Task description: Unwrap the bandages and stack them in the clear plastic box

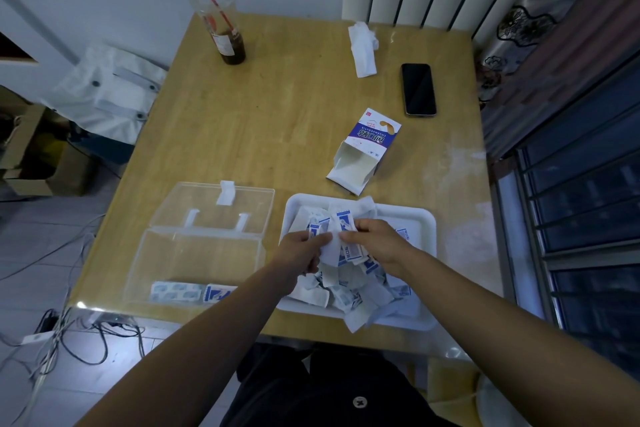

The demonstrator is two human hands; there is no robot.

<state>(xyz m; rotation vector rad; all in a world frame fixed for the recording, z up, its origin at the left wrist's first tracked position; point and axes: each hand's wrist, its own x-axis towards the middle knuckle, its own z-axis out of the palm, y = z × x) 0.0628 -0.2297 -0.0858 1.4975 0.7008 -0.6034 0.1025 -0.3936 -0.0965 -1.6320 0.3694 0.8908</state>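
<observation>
A white tray (424, 218) near the table's front edge holds a heap of several white-and-blue bandage wrappers (349, 282). Over the heap, my left hand (301, 248) and my right hand (375, 241) pinch the two sides of one wrapped bandage (334, 230) between thumbs and fingers. To the left lies the clear plastic box (194, 263) with its lid folded open behind it. A short row of bandages (176, 291) lies along the box's near wall.
An opened blue-and-white bandage carton (363, 149) lies behind the tray. Farther back are a black phone (418, 88), a crumpled tissue (363, 47) and a plastic cup (223, 29) with a red straw. Cables run across the floor at the left.
</observation>
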